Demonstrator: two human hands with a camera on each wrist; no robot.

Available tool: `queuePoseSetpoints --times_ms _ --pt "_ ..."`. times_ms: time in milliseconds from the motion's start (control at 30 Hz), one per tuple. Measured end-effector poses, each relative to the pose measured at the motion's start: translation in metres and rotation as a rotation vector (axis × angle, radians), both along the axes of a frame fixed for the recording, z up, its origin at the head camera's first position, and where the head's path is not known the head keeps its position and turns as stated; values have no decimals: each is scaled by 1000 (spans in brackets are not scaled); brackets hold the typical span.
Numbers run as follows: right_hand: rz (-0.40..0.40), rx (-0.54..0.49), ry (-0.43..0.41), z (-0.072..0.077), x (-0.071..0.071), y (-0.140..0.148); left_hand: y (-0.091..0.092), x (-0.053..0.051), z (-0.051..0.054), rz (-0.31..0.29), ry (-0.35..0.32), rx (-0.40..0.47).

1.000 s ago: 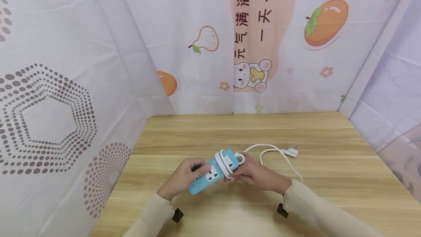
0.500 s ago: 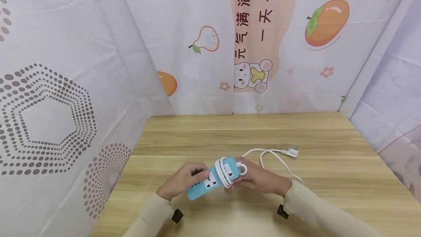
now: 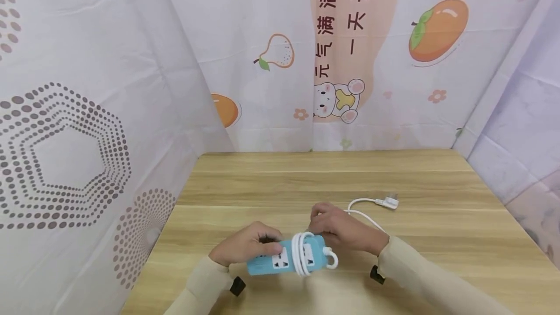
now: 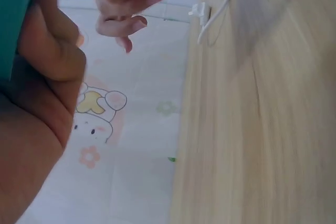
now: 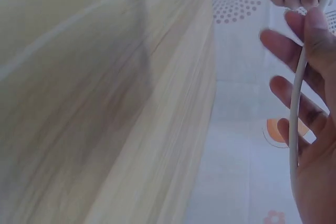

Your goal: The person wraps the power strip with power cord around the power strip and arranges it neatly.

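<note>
A blue power strip [image 3: 269, 265] with white sockets lies nearly level in my left hand [image 3: 247, 246], thumb on its top face. White cord [image 3: 299, 255] is wrapped in several turns around its right half, and a short loop leaves its right end. Just beyond that end, my right hand [image 3: 343, 227] pinches the cord between thumb and forefinger. In the right wrist view the cord [image 5: 295, 108] runs down across the palm of my right hand [image 5: 320, 77], the other fingers loosely bent.
The cord's white plug [image 3: 389, 202] rests on the wooden table [image 3: 262, 183] to the right, joined to a curved length of cord. Printed curtains [image 3: 253, 8] stand behind the table and along both sides.
The power strip has turned from slanting up rightward to nearly level, its right end lower. My right hand has moved off that end, slightly up, with the cord.
</note>
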State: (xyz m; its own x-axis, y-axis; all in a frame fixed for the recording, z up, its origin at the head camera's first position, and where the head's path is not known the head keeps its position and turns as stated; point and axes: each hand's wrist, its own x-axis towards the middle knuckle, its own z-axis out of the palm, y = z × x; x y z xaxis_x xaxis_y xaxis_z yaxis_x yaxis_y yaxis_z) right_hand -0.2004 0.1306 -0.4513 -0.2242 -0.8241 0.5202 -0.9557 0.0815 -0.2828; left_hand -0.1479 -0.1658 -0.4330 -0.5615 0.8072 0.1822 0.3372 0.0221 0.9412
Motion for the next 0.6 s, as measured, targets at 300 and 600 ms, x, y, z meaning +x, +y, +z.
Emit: queuePoseSetpoints --times_ms 300,600 --pt "-92 0 43 8 2 -3 8 -1 3 5 12 -137" --pt "-132 4 136 5 5 -9 21 0 2 24 230 -378"
